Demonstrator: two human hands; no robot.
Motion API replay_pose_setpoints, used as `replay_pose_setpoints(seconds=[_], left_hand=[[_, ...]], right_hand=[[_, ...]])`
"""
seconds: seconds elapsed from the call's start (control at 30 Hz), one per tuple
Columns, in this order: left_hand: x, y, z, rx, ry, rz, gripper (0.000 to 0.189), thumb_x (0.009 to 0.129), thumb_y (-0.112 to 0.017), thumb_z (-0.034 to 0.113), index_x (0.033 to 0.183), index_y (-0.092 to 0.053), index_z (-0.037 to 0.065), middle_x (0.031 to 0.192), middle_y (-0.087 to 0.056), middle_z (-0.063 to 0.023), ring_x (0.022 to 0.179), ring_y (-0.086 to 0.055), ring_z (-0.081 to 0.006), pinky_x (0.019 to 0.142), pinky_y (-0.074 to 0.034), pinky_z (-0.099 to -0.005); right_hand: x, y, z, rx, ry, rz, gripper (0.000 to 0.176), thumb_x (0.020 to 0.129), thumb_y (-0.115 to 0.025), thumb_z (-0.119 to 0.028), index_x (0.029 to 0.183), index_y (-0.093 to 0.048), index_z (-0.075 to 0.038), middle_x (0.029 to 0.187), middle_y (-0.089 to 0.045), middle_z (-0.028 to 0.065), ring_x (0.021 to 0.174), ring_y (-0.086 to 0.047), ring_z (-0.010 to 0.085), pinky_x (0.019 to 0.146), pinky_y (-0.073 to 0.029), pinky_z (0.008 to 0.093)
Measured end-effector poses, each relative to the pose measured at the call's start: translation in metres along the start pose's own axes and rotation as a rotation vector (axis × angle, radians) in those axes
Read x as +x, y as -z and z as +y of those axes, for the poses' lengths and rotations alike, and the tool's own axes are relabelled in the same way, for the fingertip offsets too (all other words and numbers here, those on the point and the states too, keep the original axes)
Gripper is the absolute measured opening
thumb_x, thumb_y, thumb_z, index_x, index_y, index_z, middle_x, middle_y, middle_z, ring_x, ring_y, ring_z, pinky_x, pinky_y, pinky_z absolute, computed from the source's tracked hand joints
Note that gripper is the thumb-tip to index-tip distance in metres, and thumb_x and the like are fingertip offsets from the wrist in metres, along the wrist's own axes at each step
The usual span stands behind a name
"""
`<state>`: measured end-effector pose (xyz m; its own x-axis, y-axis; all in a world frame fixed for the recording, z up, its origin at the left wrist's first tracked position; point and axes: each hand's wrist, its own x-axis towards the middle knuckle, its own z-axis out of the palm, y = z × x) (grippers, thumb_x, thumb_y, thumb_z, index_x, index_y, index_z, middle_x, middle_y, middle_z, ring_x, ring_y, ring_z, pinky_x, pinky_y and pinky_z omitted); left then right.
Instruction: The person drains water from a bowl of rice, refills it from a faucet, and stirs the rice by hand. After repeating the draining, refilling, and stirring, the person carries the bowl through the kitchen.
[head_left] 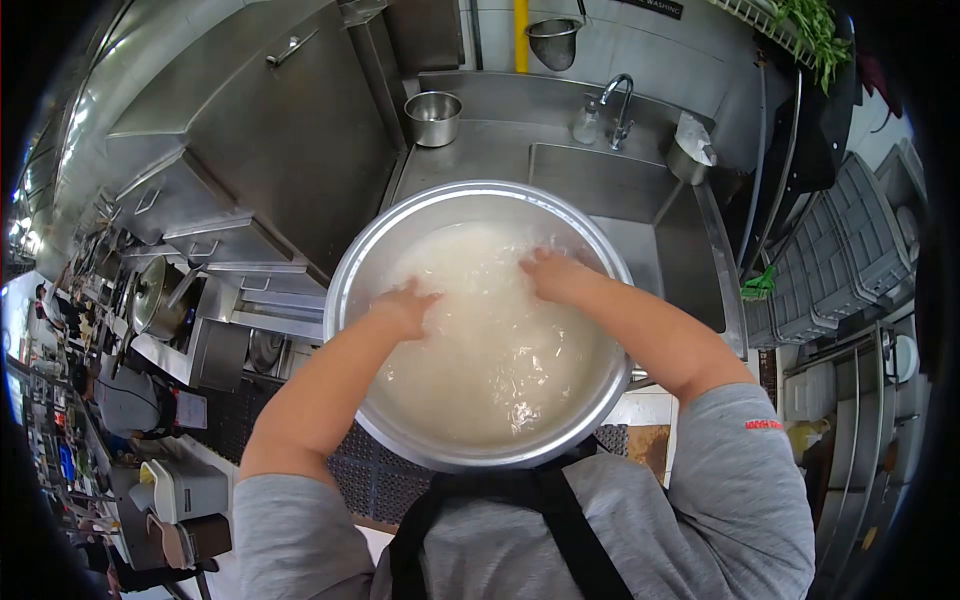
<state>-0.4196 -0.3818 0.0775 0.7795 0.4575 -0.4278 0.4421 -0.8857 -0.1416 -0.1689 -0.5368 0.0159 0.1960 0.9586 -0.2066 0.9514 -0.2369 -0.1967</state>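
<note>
A large round metal basin (480, 188) stands before me at the front of the sink. It holds cloudy, whitish water (480, 340) with ripples and glints on its surface. My left hand (405, 308) dips into the liquid near the basin's left side, fingers spread and partly under. Toward the back right, my right hand (552, 273) is also in the water, its fingers apart and the tips hidden. I see nothing held in either hand. Whatever lies below the surface is concealed by the milky colour.
Behind the basin is a steel sink (690, 230) with a curved faucet (622, 105). A small metal pot (433, 118) sits on the counter. A strainer (554, 45) hangs on the wall. Grey crates (840, 250) are stacked at right. A person (130, 400) stands far left.
</note>
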Motion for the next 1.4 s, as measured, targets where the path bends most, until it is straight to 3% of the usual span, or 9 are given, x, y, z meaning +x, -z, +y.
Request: replay_pose_setpoints(seconds=[0.23,0.4,0.47,0.6,0.73,0.9,1.17,1.3,1.4], left_hand=[[-0.02,0.015,0.017,0.149,-0.126,-0.506,0.038,0.085,-0.057,0.026,0.112,-0.069,0.002,0.122,-0.064,-0.0181,0.111,-0.063,-0.0317,0.096,-0.049,-0.0427],[0.078,-0.014,-0.024,-0.128,-0.091,0.201,0.029,0.092,-0.05,0.02,0.1,-0.068,-0.002,0.111,-0.065,-0.0235,0.106,-0.062,-0.0367,0.093,-0.049,-0.0467],[0.107,-0.029,-0.026,-0.306,0.034,0.592,0.028,0.094,-0.051,0.02,0.096,-0.067,-0.003,0.111,-0.064,-0.0244,0.109,-0.059,-0.0368,0.095,-0.047,-0.0467],[0.156,-0.058,0.046,-0.681,0.403,1.133,0.029,0.095,-0.05,0.021,0.102,-0.068,-0.001,0.111,-0.064,-0.0238,0.101,-0.063,-0.0359,0.088,-0.05,-0.0437],[0.155,0.009,0.098,-1.949,0.297,0.96,0.032,0.094,-0.052,0.025,0.098,-0.071,0.0,0.098,-0.07,-0.0142,0.088,-0.065,-0.0213,0.08,-0.051,-0.0331],[0.126,0.144,0.154,-1.667,-0.255,1.131,0.032,0.098,-0.047,0.02,0.101,-0.07,-0.002,0.104,-0.07,-0.0133,0.095,-0.065,-0.0217,0.085,-0.05,-0.0325],[0.147,0.064,0.145,-0.867,-0.532,0.816,0.047,0.1,-0.048,0.025,0.141,-0.041,0.005,0.147,-0.04,-0.0183,0.133,-0.042,-0.0344,0.11,-0.036,-0.0405],[0.116,0.019,0.037,-0.267,-0.358,0.524,0.061,0.097,-0.051,0.039,0.147,-0.035,0.009,0.151,-0.035,-0.0179,0.134,-0.042,-0.036,0.111,-0.035,-0.044],[0.075,0.009,-0.012,-0.177,-0.213,0.092,0.064,0.095,-0.054,0.042,0.148,-0.036,0.011,0.155,-0.031,-0.0114,0.137,-0.039,-0.033,0.113,-0.032,-0.049]], right_hand=[[-0.034,0.015,-0.022,-0.232,0.067,-0.439,0.026,0.08,-0.066,-0.019,0.1,-0.074,-0.005,0.1,-0.071,0.019,0.097,-0.067,0.0351,0.082,-0.054,0.0457],[0.083,-0.009,0.047,-0.412,0.249,-0.248,0.023,0.084,-0.064,-0.024,0.088,-0.073,-0.003,0.082,-0.071,0.0177,0.078,-0.069,0.0321,0.068,-0.053,0.0459],[0.099,-0.046,0.032,0.701,-0.331,0.409,0.028,0.091,-0.06,-0.026,0.082,-0.07,-0.002,0.073,-0.068,0.0139,0.073,-0.067,0.0263,0.063,-0.052,0.0424],[0.123,-0.054,-0.042,1.602,-0.65,0.71,0.034,0.095,-0.052,-0.028,0.093,-0.071,0.0,0.092,-0.072,0.0144,0.09,-0.068,0.0281,0.078,-0.051,0.0411],[0.112,-0.022,-0.053,2.109,-0.367,0.652,0.038,0.098,-0.046,-0.03,0.105,-0.066,0.001,0.096,-0.069,0.0099,0.095,-0.064,0.0237,0.085,-0.05,0.0392],[0.06,0.087,0.01,2.466,0.06,0.92,0.033,0.1,-0.043,-0.029,0.104,-0.063,-0.003,0.1,-0.067,0.0087,0.097,-0.063,0.0238,0.087,-0.05,0.0382],[0.035,0.037,0.071,1.588,-0.205,0.786,0.026,0.098,-0.052,-0.023,0.106,-0.065,-0.002,0.099,-0.066,0.0092,0.083,-0.064,0.0184,0.068,-0.053,0.0357],[0.038,0.051,0.011,0.464,-0.247,0.891,0.03,0.093,-0.054,-0.015,0.116,-0.062,0.003,0.116,-0.064,0.0218,0.106,-0.062,0.0345,0.09,-0.049,0.0474],[0.047,0.033,-0.02,0.25,-0.106,0.421,0.043,0.092,-0.054,-0.018,0.131,-0.053,0.0,0.14,-0.047,0.0211,0.13,-0.044,0.0384,0.107,-0.037,0.0546]])
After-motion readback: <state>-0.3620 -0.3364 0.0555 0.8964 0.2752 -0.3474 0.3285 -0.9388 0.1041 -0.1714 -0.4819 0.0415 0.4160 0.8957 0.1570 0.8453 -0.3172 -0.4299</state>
